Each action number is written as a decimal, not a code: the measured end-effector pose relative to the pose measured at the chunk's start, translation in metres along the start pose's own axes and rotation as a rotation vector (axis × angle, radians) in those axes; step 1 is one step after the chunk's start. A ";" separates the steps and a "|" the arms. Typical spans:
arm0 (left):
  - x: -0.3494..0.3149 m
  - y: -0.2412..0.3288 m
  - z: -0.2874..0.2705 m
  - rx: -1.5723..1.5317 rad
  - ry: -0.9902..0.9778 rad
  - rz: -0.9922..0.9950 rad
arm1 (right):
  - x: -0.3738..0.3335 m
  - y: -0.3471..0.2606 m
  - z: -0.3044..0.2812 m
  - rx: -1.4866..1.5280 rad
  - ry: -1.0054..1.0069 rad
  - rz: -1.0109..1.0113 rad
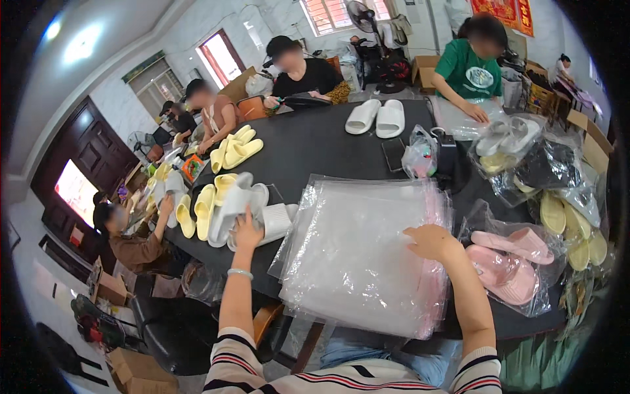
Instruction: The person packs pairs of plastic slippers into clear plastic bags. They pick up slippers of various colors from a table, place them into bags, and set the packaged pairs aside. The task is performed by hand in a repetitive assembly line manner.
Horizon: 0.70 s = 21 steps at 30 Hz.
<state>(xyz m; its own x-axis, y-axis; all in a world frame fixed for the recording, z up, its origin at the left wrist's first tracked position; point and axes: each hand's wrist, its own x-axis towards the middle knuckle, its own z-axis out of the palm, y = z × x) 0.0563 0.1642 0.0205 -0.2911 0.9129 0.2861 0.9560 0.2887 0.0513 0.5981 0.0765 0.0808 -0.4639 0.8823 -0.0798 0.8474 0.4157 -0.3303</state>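
Observation:
My left hand [247, 233] reaches in among light grey slippers [239, 200] left of the bag stack, touching them with its fingers spread. Part of the fingers is hard to make out against the grey. A ribbed, pale grey slipper [277, 222] lies just right of that hand. In front of me is a thick stack of clear plastic bags [354, 253] with pinkish edges. Over its right side lies my right hand [430, 243], open, with fingers stretched toward the left. Pale yellow slippers [205, 211] stand beside the grey ones.
Bagged pink slippers [505, 272] lie right of the stack, with more bagged slippers [508, 138] behind. White slippers [375, 118], a phone [394, 155] and a small plastic bag [420, 154] sit on the black table [308, 141]. Several people work around it; a person in green [469, 72] handles plastic bags.

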 end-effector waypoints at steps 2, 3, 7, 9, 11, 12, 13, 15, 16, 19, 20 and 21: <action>-0.001 0.009 0.005 0.123 -0.037 -0.011 | 0.001 -0.001 0.004 0.000 0.042 -0.022; 0.000 0.011 0.006 0.187 -0.060 -0.014 | -0.002 0.000 0.005 0.010 0.072 -0.028; 0.006 -0.004 0.011 0.227 0.118 -0.019 | -0.001 -0.003 0.005 0.030 0.079 -0.037; 0.017 -0.012 0.009 0.118 0.050 -0.062 | -0.001 -0.005 0.005 0.018 0.057 -0.021; 0.025 -0.032 0.012 0.144 0.175 -0.028 | 0.000 -0.007 0.004 -0.003 0.046 -0.014; 0.028 -0.039 0.014 0.147 0.197 -0.025 | 0.001 -0.008 0.004 -0.004 0.041 -0.015; 0.033 -0.042 0.015 0.147 0.219 -0.015 | -0.001 -0.009 0.002 -0.005 0.039 -0.008; 0.040 -0.037 0.017 0.220 0.251 -0.018 | -0.002 -0.011 0.000 -0.016 0.039 0.010; 0.044 -0.040 0.020 0.254 0.265 -0.013 | -0.004 -0.012 0.000 -0.024 0.042 0.017; 0.059 -0.041 0.024 0.291 0.253 -0.031 | -0.007 -0.016 -0.004 -0.049 0.033 0.044; 0.061 -0.037 0.020 0.270 0.211 -0.064 | -0.008 -0.015 -0.002 -0.051 0.025 0.061; 0.064 -0.030 0.019 0.252 0.182 -0.068 | -0.010 -0.006 0.004 -0.059 0.029 0.044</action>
<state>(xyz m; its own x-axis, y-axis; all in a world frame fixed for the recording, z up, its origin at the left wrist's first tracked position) 0.0086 0.2199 0.0188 -0.3216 0.8291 0.4574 0.8889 0.4307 -0.1557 0.5961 0.0644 0.0799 -0.4189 0.9056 -0.0658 0.8810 0.3878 -0.2711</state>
